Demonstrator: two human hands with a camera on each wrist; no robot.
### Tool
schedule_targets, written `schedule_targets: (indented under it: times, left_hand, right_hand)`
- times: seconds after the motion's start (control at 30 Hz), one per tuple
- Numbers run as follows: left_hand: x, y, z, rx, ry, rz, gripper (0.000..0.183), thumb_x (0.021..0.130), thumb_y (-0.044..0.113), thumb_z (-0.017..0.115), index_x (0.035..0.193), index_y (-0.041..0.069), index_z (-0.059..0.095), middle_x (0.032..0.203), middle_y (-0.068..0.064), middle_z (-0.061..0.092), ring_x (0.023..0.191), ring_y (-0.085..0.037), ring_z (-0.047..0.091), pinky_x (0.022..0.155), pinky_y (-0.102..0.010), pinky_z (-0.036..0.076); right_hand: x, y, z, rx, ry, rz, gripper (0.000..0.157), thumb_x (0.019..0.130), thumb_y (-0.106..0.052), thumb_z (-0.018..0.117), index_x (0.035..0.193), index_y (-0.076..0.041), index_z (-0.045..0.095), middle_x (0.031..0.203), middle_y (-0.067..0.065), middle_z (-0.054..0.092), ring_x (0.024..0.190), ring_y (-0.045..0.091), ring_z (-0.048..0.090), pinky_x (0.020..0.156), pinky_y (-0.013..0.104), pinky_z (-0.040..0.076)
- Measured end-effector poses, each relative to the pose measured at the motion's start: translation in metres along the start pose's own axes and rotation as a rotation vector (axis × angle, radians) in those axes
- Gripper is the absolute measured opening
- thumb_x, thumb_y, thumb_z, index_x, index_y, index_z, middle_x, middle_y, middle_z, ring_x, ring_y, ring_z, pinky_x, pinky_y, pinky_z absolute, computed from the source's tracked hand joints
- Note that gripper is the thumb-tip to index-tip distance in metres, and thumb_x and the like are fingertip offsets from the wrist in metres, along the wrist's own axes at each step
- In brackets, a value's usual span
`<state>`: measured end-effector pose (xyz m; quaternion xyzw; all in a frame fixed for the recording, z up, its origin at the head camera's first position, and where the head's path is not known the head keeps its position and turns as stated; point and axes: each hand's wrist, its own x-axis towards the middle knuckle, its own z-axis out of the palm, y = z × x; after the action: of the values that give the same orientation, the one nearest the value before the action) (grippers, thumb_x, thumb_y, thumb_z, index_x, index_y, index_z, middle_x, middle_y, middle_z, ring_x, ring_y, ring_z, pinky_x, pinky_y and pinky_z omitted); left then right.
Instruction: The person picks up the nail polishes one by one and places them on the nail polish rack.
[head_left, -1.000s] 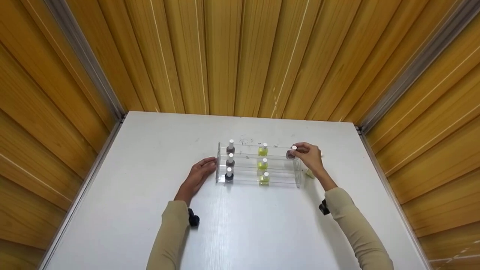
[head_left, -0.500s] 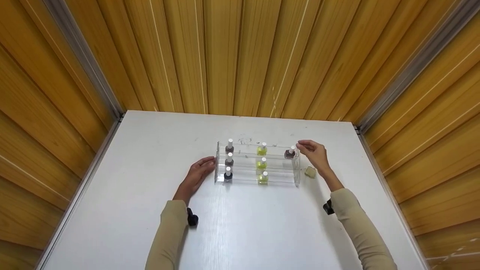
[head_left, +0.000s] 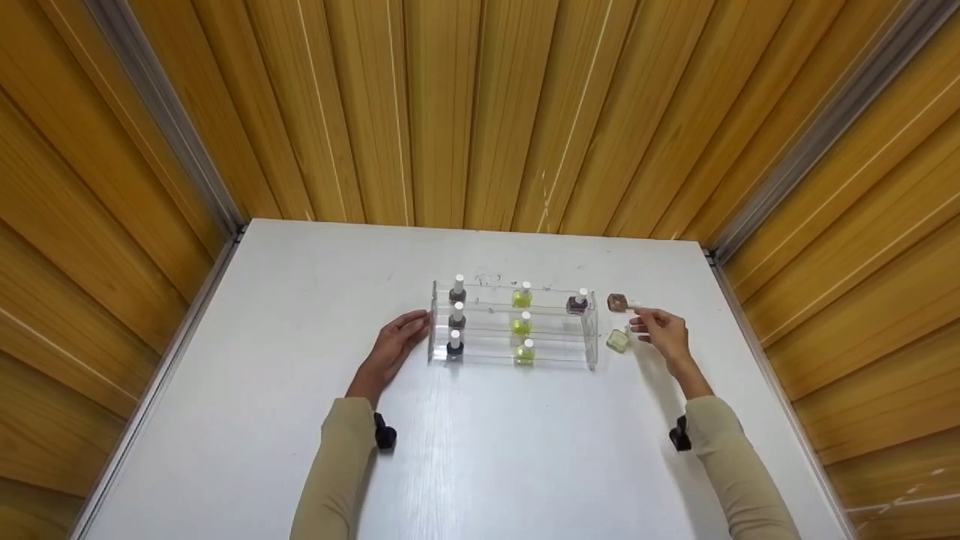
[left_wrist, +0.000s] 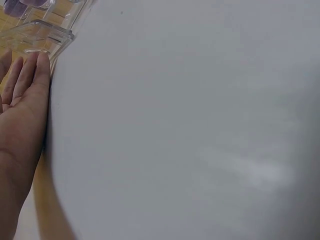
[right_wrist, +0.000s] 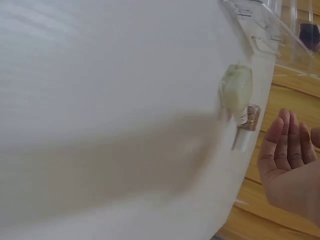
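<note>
A clear tiered rack (head_left: pixel 555 364) carries nail polish bottles with white caps. Three dark ones form its left column, three yellow ones (head_left: pixel 524 353) the middle, and one dark purple bottle (head_left: pixel 577 305) stands at the top right. My left hand (head_left: pixel 397 346) rests at the rack's left end panel (left_wrist: pixel 37 32), fingers straight. To the right of the rack, my right hand (head_left: pixel 664 335) hovers with loosely bent fingers and nothing in them. Closest to it are two bottles lying on their sides, a glittery copper one (head_left: pixel 617 302) and a pale yellow one (head_left: pixel 618 341).
A white tabletop (head_left: pixel 495 450) lies under everything, with small dark marks behind the rack. Wood-look panels (head_left: pixel 442 112) rise at the back and both sides. The right forearm's shadow (right_wrist: pixel 125 155) falls across the table.
My right hand let go of the dark purple bottle at the rack's top right, then moved right and toward me. The lying copper and pale yellow bottles came into sight. The left hand stayed put.
</note>
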<state>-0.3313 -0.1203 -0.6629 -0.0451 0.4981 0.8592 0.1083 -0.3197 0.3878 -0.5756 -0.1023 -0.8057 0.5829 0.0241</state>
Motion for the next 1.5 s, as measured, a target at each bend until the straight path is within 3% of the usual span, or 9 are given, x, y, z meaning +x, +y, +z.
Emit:
schedule_targets:
  times: [0.2,0.37,0.5,0.7,0.83,0.93,1.17,1.37,1.5]
  left_hand:
    - [0.001,-0.003,0.002,-0.026,-0.015,0.003,0.039,0.102,0.002,0.058,0.139,-0.009,0.053,0.126,-0.008,0.07,0.115,-0.01,0.067,0.107,-0.026,0.053]
    - [0.001,-0.004,0.002,-0.036,-0.031,0.001,0.039,0.103,0.003,0.057,0.14,-0.01,0.052,0.13,-0.011,0.068,0.117,-0.012,0.067,0.11,-0.028,0.051]
    - [0.001,-0.002,0.002,-0.018,-0.02,-0.011,0.039,0.104,0.004,0.056,0.141,-0.008,0.053,0.134,-0.012,0.066,0.119,-0.012,0.066,0.111,-0.028,0.051]
    - [-0.001,0.0,0.003,-0.039,-0.033,0.01,0.039,0.105,0.002,0.054,0.142,-0.01,0.05,0.131,-0.011,0.066,0.119,-0.012,0.066,0.111,-0.028,0.051]
    - [0.0,-0.002,0.003,-0.044,-0.03,0.011,0.039,0.104,0.002,0.054,0.141,-0.011,0.05,0.129,-0.011,0.066,0.118,-0.012,0.066,0.11,-0.028,0.051]
    - [0.002,-0.002,0.004,-0.031,-0.026,0.005,0.039,0.104,0.003,0.055,0.14,-0.01,0.051,0.134,-0.015,0.064,0.122,-0.015,0.064,0.111,-0.029,0.05]
    - [0.001,0.001,0.004,0.006,-0.014,-0.018,0.039,0.105,0.006,0.055,0.141,-0.007,0.052,0.148,-0.022,0.054,0.135,-0.022,0.057,0.113,-0.028,0.049]
    - [0.0,0.002,0.003,0.003,-0.001,-0.016,0.037,0.104,0.008,0.057,0.139,-0.006,0.055,0.14,-0.016,0.062,0.125,-0.015,0.064,0.112,-0.03,0.049]
    - [-0.001,0.003,0.002,-0.002,0.005,-0.014,0.036,0.105,0.007,0.057,0.138,-0.006,0.056,0.136,-0.014,0.064,0.121,-0.013,0.065,0.112,-0.03,0.05]
  right_hand:
    - [-0.002,0.031,-0.006,0.107,0.031,0.189,0.045,0.108,-0.021,0.051,0.138,0.012,0.052,0.083,-0.01,0.075,0.076,0.0,0.072,0.072,0.017,0.061]
    - [-0.005,0.046,0.002,0.174,0.122,0.234,0.042,0.106,-0.016,0.055,0.133,0.015,0.054,0.074,-0.008,0.074,0.068,-0.001,0.07,0.067,0.014,0.06]
    - [-0.003,0.048,0.01,0.061,0.17,0.2,0.04,0.106,-0.02,0.054,0.125,0.015,0.06,0.069,-0.01,0.07,0.062,-0.003,0.065,0.061,0.012,0.057]
    - [0.0,0.043,0.02,-0.264,0.18,0.178,0.047,0.107,-0.035,0.051,0.111,0.008,0.07,0.065,-0.008,0.065,0.06,0.002,0.057,0.057,0.015,0.048]
    - [-0.001,0.038,0.025,-0.465,0.192,0.184,0.053,0.104,-0.043,0.052,0.109,0.005,0.073,0.076,0.004,0.071,0.068,0.013,0.058,0.06,0.023,0.042]
    - [-0.002,0.036,0.028,-0.548,0.198,0.196,0.056,0.102,-0.049,0.054,0.108,0.003,0.074,0.086,0.013,0.074,0.074,0.021,0.061,0.06,0.028,0.042]
    - [-0.003,0.033,0.031,-0.56,0.16,0.209,0.064,0.094,-0.061,0.061,0.108,0.0,0.073,0.087,0.011,0.075,0.077,0.022,0.063,0.059,0.027,0.042]
    - [-0.004,0.032,0.032,-0.525,0.126,0.192,0.057,0.095,-0.052,0.063,0.113,0.002,0.073,0.078,0.002,0.073,0.072,0.014,0.06,0.06,0.025,0.042]
    - [-0.004,0.032,0.033,-0.52,0.138,0.179,0.053,0.094,-0.047,0.064,0.111,0.002,0.073,0.083,0.003,0.073,0.074,0.015,0.06,0.06,0.024,0.042]
